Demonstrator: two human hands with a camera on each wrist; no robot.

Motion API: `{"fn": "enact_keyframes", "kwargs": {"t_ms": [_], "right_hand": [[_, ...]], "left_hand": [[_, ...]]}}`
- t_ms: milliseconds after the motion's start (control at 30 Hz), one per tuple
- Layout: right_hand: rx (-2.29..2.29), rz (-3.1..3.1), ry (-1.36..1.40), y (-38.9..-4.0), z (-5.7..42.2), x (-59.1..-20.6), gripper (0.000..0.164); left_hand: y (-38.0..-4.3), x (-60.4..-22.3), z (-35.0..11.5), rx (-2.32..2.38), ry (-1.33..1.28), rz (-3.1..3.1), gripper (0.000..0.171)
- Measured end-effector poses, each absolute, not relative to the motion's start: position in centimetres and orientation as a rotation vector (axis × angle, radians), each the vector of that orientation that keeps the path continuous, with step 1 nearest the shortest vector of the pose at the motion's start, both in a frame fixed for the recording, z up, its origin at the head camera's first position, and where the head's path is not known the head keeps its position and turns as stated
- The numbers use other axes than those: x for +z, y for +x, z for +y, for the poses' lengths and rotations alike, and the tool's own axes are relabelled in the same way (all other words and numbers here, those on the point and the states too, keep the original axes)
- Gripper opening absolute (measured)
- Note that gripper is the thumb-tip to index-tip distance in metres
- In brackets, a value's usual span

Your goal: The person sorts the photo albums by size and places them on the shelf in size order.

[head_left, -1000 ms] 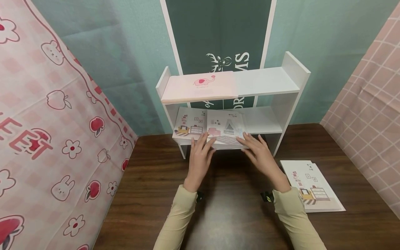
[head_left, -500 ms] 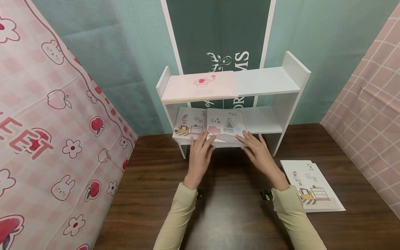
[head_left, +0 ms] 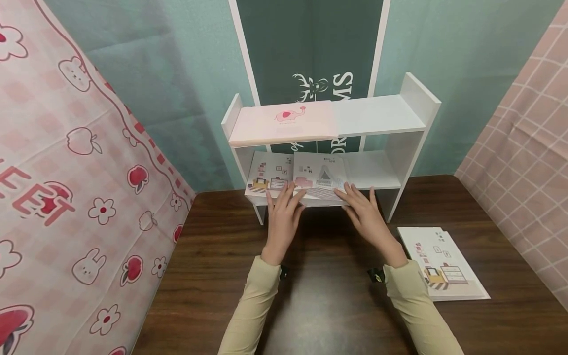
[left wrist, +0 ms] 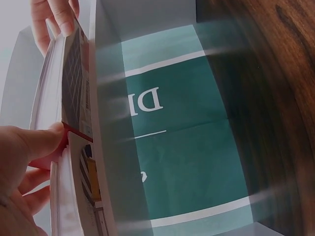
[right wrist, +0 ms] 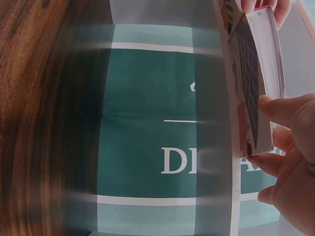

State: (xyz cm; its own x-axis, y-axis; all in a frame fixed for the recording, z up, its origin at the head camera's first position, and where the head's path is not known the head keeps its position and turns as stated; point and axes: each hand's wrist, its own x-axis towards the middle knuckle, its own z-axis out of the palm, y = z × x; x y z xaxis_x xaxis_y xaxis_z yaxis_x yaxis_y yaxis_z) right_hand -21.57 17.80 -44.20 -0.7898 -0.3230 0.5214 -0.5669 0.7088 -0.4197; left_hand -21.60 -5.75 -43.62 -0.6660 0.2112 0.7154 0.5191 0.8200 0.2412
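Observation:
A white picture book (head_left: 323,172) printed with a tent, a pink seat and a grid lies on the middle shelf, its front slightly over the edge. My left hand (head_left: 281,217) holds its left front corner, fingers on top; in the left wrist view the thumb (left wrist: 47,140) presses its front edge near a red cover part. My right hand (head_left: 365,212) holds the right front corner; in the right wrist view its thumb (right wrist: 278,109) is on the page edge, fingers along the side. Another book (head_left: 269,172) lies close beside it on the left.
The white two-tier shelf (head_left: 410,148) stands at the back of the dark wooden table (head_left: 328,305). A pink elephant book (head_left: 284,121) lies on its top board at left. More white books (head_left: 443,266) lie on the table at right, near my right sleeve. Patterned cloth (head_left: 88,197) hangs at left.
The tent-printed book has moved a little farther back onto the middle shelf, both hands going with it. The other books and the shelf stay where they were.

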Motion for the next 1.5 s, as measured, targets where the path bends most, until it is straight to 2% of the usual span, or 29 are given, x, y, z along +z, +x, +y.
{"fn": "enact_keyframes", "kwargs": {"t_ms": [1167, 1500], "right_hand": [[0.813, -2.463, 0.679, -22.9, 17.3, -44.7, 0.049], [0.842, -2.449, 0.648, -22.8, 17.1, -45.1, 0.049]], "left_hand": [[-22.5, -43.8, -5.6, -0.566, -0.480, -2.327, 0.040], [-22.3, -43.9, -5.3, -0.562, -0.470, -2.327, 0.047]]}}
